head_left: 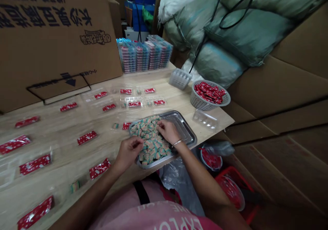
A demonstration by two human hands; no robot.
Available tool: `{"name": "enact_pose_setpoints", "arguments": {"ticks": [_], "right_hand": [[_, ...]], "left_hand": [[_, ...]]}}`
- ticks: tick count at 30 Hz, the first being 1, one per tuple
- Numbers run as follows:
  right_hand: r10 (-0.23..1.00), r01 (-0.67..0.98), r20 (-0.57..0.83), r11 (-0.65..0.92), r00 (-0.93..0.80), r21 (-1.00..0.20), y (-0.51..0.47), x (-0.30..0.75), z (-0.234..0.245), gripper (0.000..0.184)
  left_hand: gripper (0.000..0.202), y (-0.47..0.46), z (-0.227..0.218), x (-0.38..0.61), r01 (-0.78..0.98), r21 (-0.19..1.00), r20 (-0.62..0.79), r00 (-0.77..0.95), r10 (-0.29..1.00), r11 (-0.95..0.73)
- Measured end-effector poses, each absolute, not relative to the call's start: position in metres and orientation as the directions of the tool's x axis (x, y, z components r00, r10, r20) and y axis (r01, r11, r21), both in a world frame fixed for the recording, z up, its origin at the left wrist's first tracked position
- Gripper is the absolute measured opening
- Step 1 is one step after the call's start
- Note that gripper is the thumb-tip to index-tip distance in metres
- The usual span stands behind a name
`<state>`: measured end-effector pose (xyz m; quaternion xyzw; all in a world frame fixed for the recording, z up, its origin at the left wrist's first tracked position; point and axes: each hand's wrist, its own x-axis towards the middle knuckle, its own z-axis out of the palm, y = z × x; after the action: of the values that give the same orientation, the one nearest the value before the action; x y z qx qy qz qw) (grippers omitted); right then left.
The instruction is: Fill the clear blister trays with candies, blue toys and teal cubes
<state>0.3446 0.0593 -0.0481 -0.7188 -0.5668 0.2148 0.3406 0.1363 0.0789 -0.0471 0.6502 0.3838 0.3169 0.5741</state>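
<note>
Left hand (pixel 129 150) pinches candies (pixel 151 143) at the tray (pixel 185 128); right hand (pixel 167 131) rests spread on them. Most boxes (pixel 124 102) on the table (pixel 64 131) hold only red packets (pixel 35 164); few have candies.

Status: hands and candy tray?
Left hand at edge of metal tray, right hand on the candies. Grips unclear. Nothing blocking the tray.

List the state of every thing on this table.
Metal tray, part filled with striped candies.
White basket, full of red packets.
Clear tray by the basket, empty.
Left hand, fingers bunched over the candies.
Right hand, palm down on them.
Stacked clear boxes, filled, upright.
</note>
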Motion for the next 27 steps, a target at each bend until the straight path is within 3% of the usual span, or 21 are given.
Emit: {"name": "enact_pose_setpoints", "arguments": {"ticks": [4, 6, 8, 10, 13, 15, 21, 27], "right_hand": [[0.944, 0.775, 0.225, -0.048, 0.242, -0.631, 0.050, 0.335, -0.043, 0.009], [0.941, 0.763, 0.257, -0.001, 0.219, -0.646, 0.043, 0.335, -0.040, 0.008], [0.959, 0.610, 0.190, 0.023, 0.210, -0.792, 0.036, 0.334, -0.035, 0.002], [0.988, 0.345, 0.060, 0.007, 0.143, -0.938, 0.029, 0.331, -0.030, 0.010], [0.999, 0.101, -0.044, -0.043, -0.006, -0.994, 0.022, 0.322, -0.023, 0.019], [0.999, 0.110, -0.027, -0.025, -0.021, -0.994, 0.019, 0.316, -0.022, 0.019], [0.985, 0.341, 0.170, 0.154, 0.016, -0.927, 0.012, 0.307, -0.021, 0.015], [0.956, 0.383, 0.268, 0.206, 0.117, -0.900, 0.009, 0.298, -0.015, 0.007]], "left_hand": [[0.016, 0.081, -0.037, 0.139, 0.068, 0.981, -0.193, 0.463, 0.865, 0.183], [0.022, 0.082, -0.032, 0.141, 0.029, 0.970, -0.228, 0.449, 0.864, 0.240], [0.025, 0.081, -0.029, 0.145, -0.001, 0.971, -0.213, 0.444, 0.870, 0.238], [0.022, 0.080, -0.028, 0.150, -0.035, 0.974, -0.183, 0.451, 0.873, 0.222], [0.016, 0.079, -0.029, 0.156, -0.067, 0.975, -0.153, 0.481, 0.863, 0.210], [0.012, 0.078, -0.030, 0.157, -0.067, 0.979, -0.133, 0.501, 0.855, 0.191], [0.017, 0.073, -0.027, 0.145, -0.058, 0.961, -0.194, 0.558, 0.807, 0.271], [0.025, 0.071, -0.019, 0.143, -0.099, 0.937, -0.218, 0.587, 0.780, 0.336]]}}
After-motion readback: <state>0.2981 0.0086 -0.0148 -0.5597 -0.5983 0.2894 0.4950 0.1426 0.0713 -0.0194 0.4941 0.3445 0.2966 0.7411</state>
